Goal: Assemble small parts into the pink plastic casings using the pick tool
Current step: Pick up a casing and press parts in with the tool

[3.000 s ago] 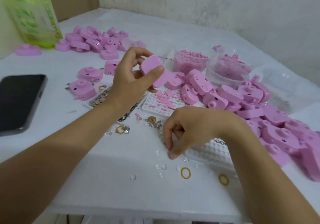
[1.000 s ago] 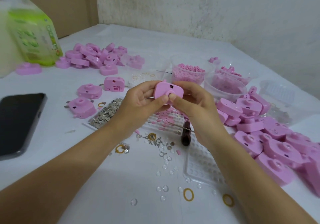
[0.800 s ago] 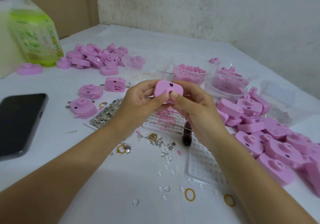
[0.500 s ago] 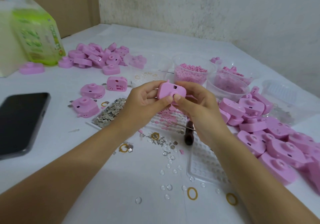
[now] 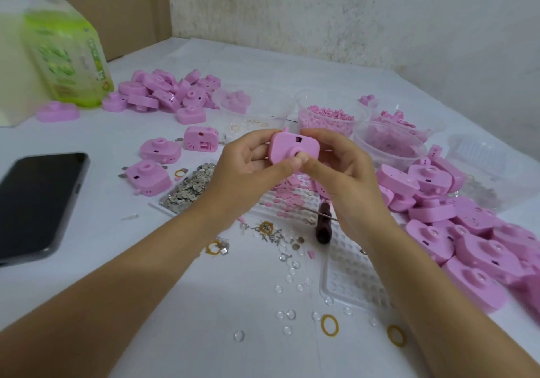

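Observation:
A pink camera-shaped casing [image 5: 287, 147] is held up over the table between both hands, its round lens hole facing me. My left hand [image 5: 248, 164] grips its left side, thumb at the lower front. My right hand [image 5: 339, 170] holds the right side, its thumb pressing at the lens hole. The dark-handled pick tool [image 5: 323, 225] lies on the table below my right wrist, touched by neither hand. Small clear lenses [image 5: 287, 315] and yellow rings [image 5: 330, 325] are scattered near the front.
A heap of pink casings [image 5: 467, 231] fills the right side, another pile [image 5: 166, 94] lies at the back left. Clear tubs of pink bits [image 5: 327, 117] stand behind. A black phone [image 5: 35, 202] lies left, a green bottle [image 5: 67, 59] far left, metal clips [image 5: 190, 188], dimpled trays [image 5: 350, 275].
Three seconds ago my right hand was picking a small part off the table while my left held the casing alone. Both hands now hold the casing, which has turned slightly.

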